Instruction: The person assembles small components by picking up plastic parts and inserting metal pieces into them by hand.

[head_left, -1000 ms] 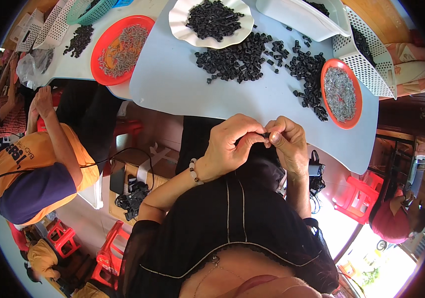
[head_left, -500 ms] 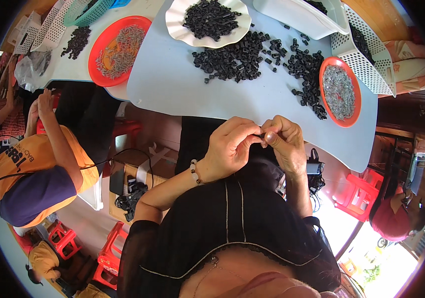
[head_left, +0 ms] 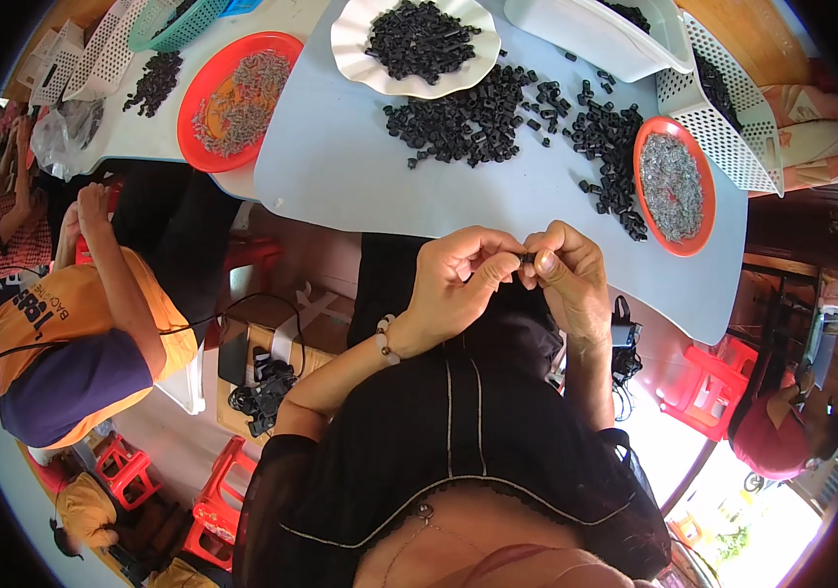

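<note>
Just beyond the near edge of the table, my left hand [head_left: 460, 286] and my right hand [head_left: 574, 286] meet fingertip to fingertip. Between them is a small black plastic part [head_left: 527, 258], pinched from both sides; its details are mostly covered by fingers. Beyond the hands, a pile of small black plastic parts [head_left: 463, 122] lies on the pale table [head_left: 341, 191]. To its right is a second heap of black parts [head_left: 607, 142], beside an orange plate [head_left: 701, 230] of tiny clear or silvery pieces [head_left: 672, 181].
A white scalloped dish [head_left: 345, 44] of black parts stands at the back, near a white tub [head_left: 595, 44] and a perforated white basket [head_left: 762, 147]. A red plate [head_left: 189, 132] sits on the left table. A co-worker in orange [head_left: 96, 304] is at my left; red stools [head_left: 708, 387] stand around.
My fingertips have drawn slightly apart and my left thumb has straightened, so more of the black part shows between them. The whole view has shifted a little.
</note>
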The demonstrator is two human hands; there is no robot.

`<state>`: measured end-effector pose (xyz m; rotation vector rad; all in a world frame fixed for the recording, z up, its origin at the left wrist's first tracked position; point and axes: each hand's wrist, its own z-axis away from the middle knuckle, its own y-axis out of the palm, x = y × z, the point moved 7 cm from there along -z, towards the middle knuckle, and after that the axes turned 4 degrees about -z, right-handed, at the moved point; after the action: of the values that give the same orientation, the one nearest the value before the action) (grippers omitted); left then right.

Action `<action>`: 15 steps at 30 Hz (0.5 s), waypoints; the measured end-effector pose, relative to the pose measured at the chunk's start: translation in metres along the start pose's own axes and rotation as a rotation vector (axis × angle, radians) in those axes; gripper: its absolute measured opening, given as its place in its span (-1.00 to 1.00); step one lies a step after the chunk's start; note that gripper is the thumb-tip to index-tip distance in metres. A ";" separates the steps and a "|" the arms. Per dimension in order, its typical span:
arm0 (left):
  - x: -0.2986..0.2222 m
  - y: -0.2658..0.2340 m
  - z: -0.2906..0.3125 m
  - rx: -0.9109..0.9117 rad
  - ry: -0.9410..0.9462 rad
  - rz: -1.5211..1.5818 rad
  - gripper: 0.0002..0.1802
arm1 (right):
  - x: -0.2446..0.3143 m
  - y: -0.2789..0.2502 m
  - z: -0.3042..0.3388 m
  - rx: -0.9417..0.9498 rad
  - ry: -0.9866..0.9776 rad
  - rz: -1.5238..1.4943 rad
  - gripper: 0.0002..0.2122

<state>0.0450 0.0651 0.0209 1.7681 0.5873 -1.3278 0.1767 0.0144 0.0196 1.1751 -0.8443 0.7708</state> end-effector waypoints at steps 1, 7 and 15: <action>0.005 0.000 -0.001 0.018 -0.055 0.053 -0.88 | -0.002 0.000 0.000 0.022 0.010 -0.057 -0.81; 0.019 -0.002 -0.002 0.027 -0.244 0.193 -0.80 | -0.010 -0.007 -0.001 0.001 0.030 -0.140 -0.80; 0.023 -0.002 -0.011 0.026 -0.264 0.242 -0.81 | -0.013 -0.001 -0.009 -0.059 0.039 -0.063 -0.81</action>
<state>0.0569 0.0731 -0.0002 1.5922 0.2039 -1.3716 0.1729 0.0218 0.0066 1.1259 -0.7894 0.7101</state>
